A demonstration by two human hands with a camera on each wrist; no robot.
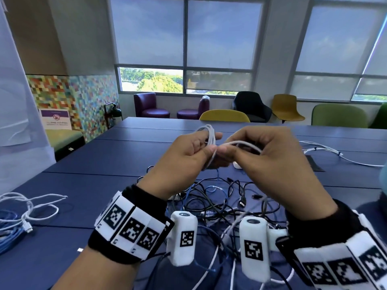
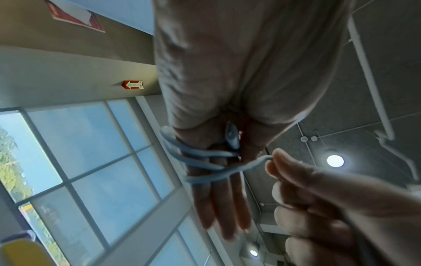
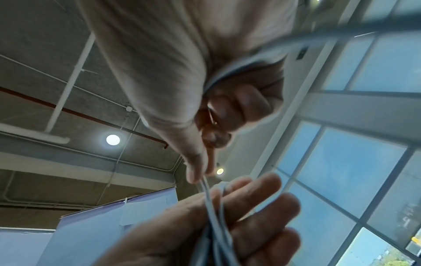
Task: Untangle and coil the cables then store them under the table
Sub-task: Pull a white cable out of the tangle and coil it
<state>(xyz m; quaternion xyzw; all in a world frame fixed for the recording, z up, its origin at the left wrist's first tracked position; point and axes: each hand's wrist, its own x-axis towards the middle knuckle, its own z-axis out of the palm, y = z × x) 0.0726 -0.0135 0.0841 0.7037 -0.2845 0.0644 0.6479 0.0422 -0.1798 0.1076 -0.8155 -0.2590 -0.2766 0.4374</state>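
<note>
Above the dark blue table I wind a thin white cable in loops around the straight fingers of my left hand, whose thumb pins the loops. In the left wrist view the loops cross those fingers and a connector lies at the palm. My right hand pinches the free strand between thumb and forefinger, right beside the left hand. From the right wrist, the strand runs from the pinch into the coil. A tangled pile of black, blue and white cables lies below both hands.
A loose white cable and a blue cable bundle lie at the table's near left. A tied white cable lies at the right, beside a flat black item. Chairs stand along the far edge.
</note>
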